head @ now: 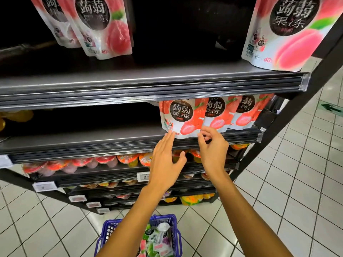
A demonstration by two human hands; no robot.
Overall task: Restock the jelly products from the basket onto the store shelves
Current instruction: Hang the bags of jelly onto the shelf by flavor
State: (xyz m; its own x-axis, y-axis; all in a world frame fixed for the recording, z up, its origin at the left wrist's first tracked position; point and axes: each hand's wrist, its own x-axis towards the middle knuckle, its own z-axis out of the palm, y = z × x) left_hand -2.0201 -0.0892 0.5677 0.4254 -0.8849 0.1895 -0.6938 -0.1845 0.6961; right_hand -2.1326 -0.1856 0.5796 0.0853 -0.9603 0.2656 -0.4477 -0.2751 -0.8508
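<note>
Evidently, the strawberry konjac jelly pouch (pixel 182 117) has been stood at the front edge of the second shelf (pixel 83 143), just left of two matching pouches (pixel 216 112) that overlap behind it. Its lower left corner is touched by the straight fingertips of the left hand (pixel 166 160), which is held flat and grips nothing, while its lower right corner looks to be pinched between the curled thumb and forefinger of the right hand (pixel 213 147). The pouch is judged to be light and soft-walled, with a glossy film that may slip under a loose hold; a gusseted base lets it stand, yet it can be tipped easily. It is best taken by the bottom seam or the side edges, where the film is doubled, and squeezing the belly should be avoided. The shelf is a smooth dark metal board with a ribbed price rail along its front, so a pouch could slide forward if nudged. Ample bare space is seen to the left of the pouch. Peach pouches (pixel 284 32) are stood on the shelf above, and jelly cups (pixel 104 161) are ranged on the shelf below. More mixed pouches are kept in the blue basket (pixel 106 232) on the tiled floor (pixel 297 182), directly beneath the forearms.
</note>
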